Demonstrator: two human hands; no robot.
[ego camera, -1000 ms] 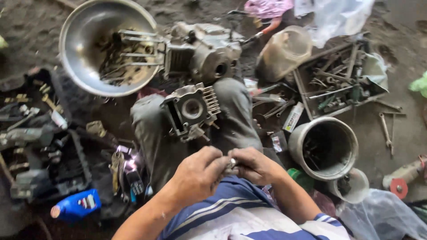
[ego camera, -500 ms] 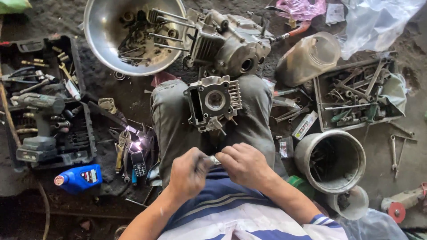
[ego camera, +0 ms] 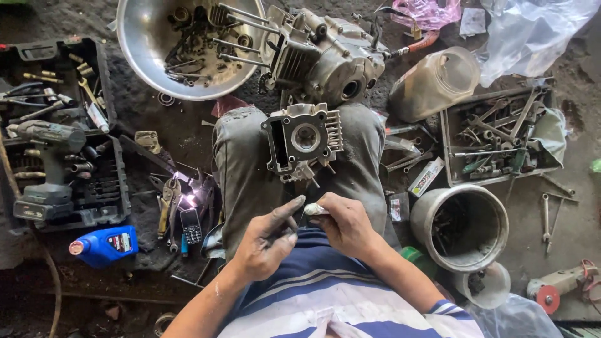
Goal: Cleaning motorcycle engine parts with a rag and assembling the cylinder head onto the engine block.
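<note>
Hands brought low over the lap now, closer to the striped shirt than half a second back, when raised a little higher above the knees; view also tilted downward since a second ago, so more of the workshop floor seen. Left hand (ego camera: 266,241) half curled, thumb and forefinger pinched on a thin dark pin-like tool (ego camera: 299,220), tip aimed at the other hand; right hand (ego camera: 344,225) closed round a small pale part (ego camera: 314,209), fingers wrapped, only its light end showing; tool and part almost touching, so fine work on the little piece apparently under way, not finished. Cylinder head (ego camera: 303,139) lying untouched across the thighs, just beyond the hands.

Bare dirt floor, dark and oily, indoors or under cover, cannot tell which. Engine block (ego camera: 325,56) past the knees; steel bowl (ego camera: 134,56) of loose parts beside it; open tool case (ego camera: 62,156) with a cordless driver to the left; blue oil bottle (ego camera: 103,245) nearer; tray of spanners (ego camera: 451,125) and a grey bucket (ego camera: 426,219) to the right.
</note>
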